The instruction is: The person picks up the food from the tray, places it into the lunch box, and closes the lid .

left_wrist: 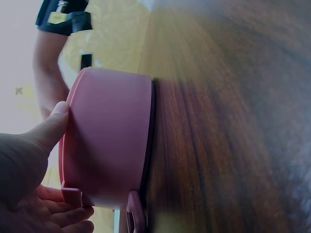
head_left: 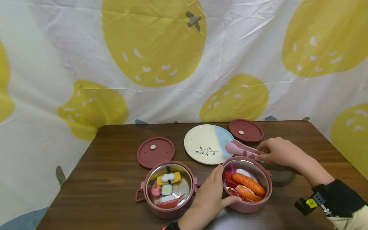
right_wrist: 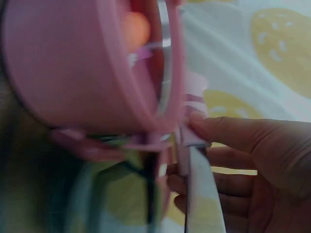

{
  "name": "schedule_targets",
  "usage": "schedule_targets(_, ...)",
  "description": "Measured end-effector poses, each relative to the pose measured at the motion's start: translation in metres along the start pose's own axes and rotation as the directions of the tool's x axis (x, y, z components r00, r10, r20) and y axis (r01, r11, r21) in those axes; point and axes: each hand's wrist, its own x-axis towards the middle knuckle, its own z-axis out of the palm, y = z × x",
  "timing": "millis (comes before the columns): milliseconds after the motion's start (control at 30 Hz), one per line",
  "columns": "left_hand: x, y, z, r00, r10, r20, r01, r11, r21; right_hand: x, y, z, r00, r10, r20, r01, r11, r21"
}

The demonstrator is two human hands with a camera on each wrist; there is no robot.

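Observation:
My right hand [head_left: 277,151] pinches a pair of pink tongs [head_left: 241,148] above the far rim of the right pink pot [head_left: 248,207]. The tips of the tongs point left over the plate, and no food shows between them. My left hand [head_left: 208,195] grips this pot's left side, its thumb at the near rim and its fingers along the wall. Inside lie a long orange piece [head_left: 248,184], a salmon sushi [head_left: 248,193] and red pieces. In the left wrist view, the thumb presses at the rim of the pot [left_wrist: 109,136].
A second pink pot [head_left: 169,213] stands to the left, holding an egg sushi [head_left: 173,177], a pink ball and other sushi pieces. Behind are a round plate [head_left: 198,140] and two dark pink lids [head_left: 156,156]. A dark grey object [head_left: 280,176] lies right of the pots.

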Motion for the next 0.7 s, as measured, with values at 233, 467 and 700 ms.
schedule_targets(233,-0.001,0.001,-0.002,1.000,-0.008,0.013,0.008,1.000,-0.006,0.002,0.012,0.025,0.999,0.005,-0.033,-0.004,1.000,0.030)
schedule_targets(467,-0.002,0.001,-0.002,1.000,-0.020,0.010,0.020,1.000,-0.010,0.002,0.012,0.036,0.997,-0.050,-0.055,0.050,0.999,-0.004)
schedule_targets(700,-0.003,0.001,-0.003,1.000,-0.004,0.007,0.004,1.000,-0.013,0.004,0.018,0.043,0.993,-0.083,-0.080,0.082,0.996,-0.025)
